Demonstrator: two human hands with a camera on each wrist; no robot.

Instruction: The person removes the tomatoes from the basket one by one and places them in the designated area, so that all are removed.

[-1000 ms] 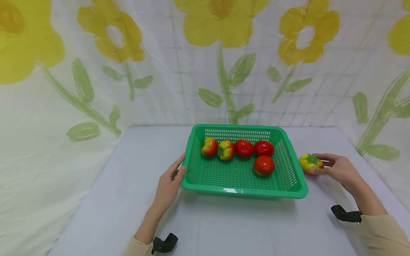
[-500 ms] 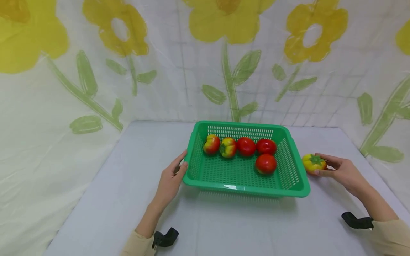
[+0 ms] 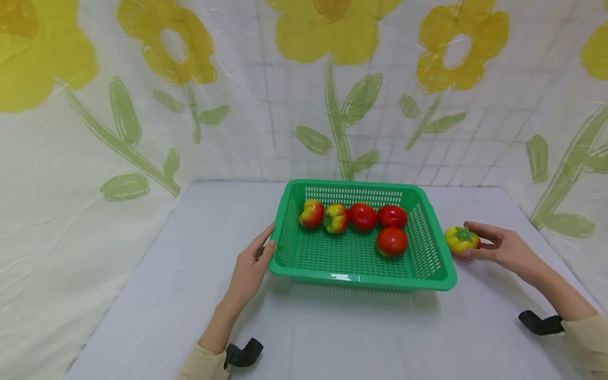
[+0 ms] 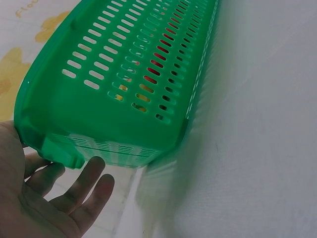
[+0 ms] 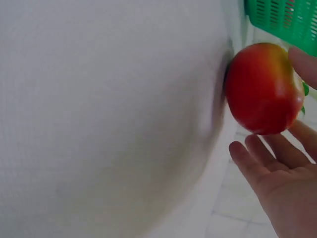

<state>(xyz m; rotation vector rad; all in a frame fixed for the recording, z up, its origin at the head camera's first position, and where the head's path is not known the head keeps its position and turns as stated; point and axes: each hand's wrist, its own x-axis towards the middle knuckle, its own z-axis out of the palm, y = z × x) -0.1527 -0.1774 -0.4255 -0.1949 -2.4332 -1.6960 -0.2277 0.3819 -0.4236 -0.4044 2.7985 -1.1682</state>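
A green plastic basket (image 3: 351,281) stands mid-table and bears two yellow-red bell peppers (image 3: 336,219) and three red tomatoes (image 3: 391,242). My left hand (image 3: 249,266) grips its left side at the rim; in the left wrist view, the curled fingers (image 4: 47,179) reach under the rim's edge, while others extend below it. Right of the basket, another yellow-red bell pepper (image 3: 462,241) with a green stem cap sits on the table. My right hand (image 3: 507,252) holds it between thumb and index finger from the right. The remaining fingers spread beside its red underside in the right wrist view.
A white cloth covers the table (image 3: 332,338). Behind it hangs a pale curtain (image 3: 247,132) painted with yellow flowers and green leaves. Black wrist cameras (image 3: 244,352) sit at both beige sleeves.
The right forearm has swung outward to the right, while that hand stays at the bell pepper. The left hand keeps its place on the basket. The head view shifts slightly.
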